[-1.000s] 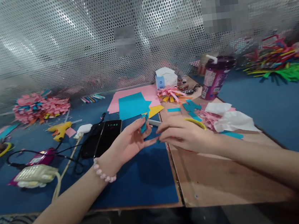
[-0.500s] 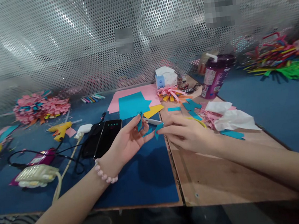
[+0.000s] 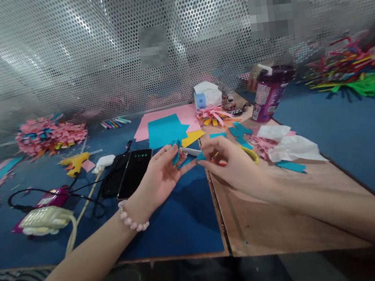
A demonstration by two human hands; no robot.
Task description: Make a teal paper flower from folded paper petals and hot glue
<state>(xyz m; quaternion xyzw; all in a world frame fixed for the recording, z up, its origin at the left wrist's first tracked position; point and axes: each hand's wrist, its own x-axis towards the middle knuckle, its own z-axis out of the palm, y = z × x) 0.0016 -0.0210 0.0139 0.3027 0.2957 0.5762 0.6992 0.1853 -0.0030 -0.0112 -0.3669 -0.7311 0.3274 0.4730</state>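
My left hand (image 3: 160,173), wearing a pink bead bracelet (image 3: 132,219), pinches a folded piece of blue paper (image 3: 175,147) between thumb and fingers. Part of that paper is hidden by the fingers. Just to its right, my right hand (image 3: 234,162) has thumb and forefinger closed on a small blue paper end (image 3: 200,156); whether it joins the left hand's piece I cannot tell. Behind and partly under my right hand are scissors with yellow handles (image 3: 251,153), their metal blades pointing left toward my left fingers.
Blue sheets (image 3: 164,132) lie on pink sheets (image 3: 139,130) beyond my hands. A phone (image 3: 135,173), cables and a yellow glue gun (image 3: 75,162) are left. A purple cup (image 3: 267,97), tissue box (image 3: 208,97), crumpled tissues (image 3: 296,148) and paper scraps (image 3: 240,130) are right.
My right fingers have curled in and the thumb now closes on the blue paper end. More of the scissors' handles shows. At the far left, another person's hand has left the view.
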